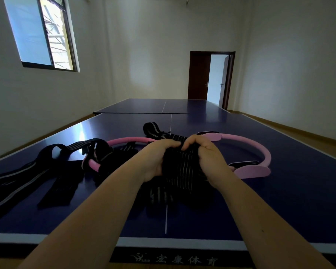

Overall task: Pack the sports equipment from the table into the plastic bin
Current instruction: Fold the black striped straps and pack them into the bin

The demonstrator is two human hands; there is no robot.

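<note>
A person's left hand (155, 160) and right hand (209, 158) clench a black striped wrap (182, 169) just in front of the pink ring (241, 138) on the table (279, 200), seemingly bunching it for packing; bin unseen.

One pink exercise ring (260, 150) lies on the near blue table (279, 200). It carries two pink pads: a far pad (213, 136) and a near pad (254, 171) toward the table's right edge.

There are at least four black wraps with pale stripes:
- one bunched wrap (182, 166) at the middle of the table, gripped by two hands, a left hand (155, 158) and a right hand (208, 158)
- one rolled wrap (152, 128) beyond the ring
- one tangled wrap (103, 152) at the ring's left side
- one long wrap (27, 171) trailing to the left edge

The wraps overlap, so an exact count cannot be told.

Two blue tables stand end to end; the second is the far table (144, 105). The room has one window (41, 32) and one open doorway (215, 78).
</note>
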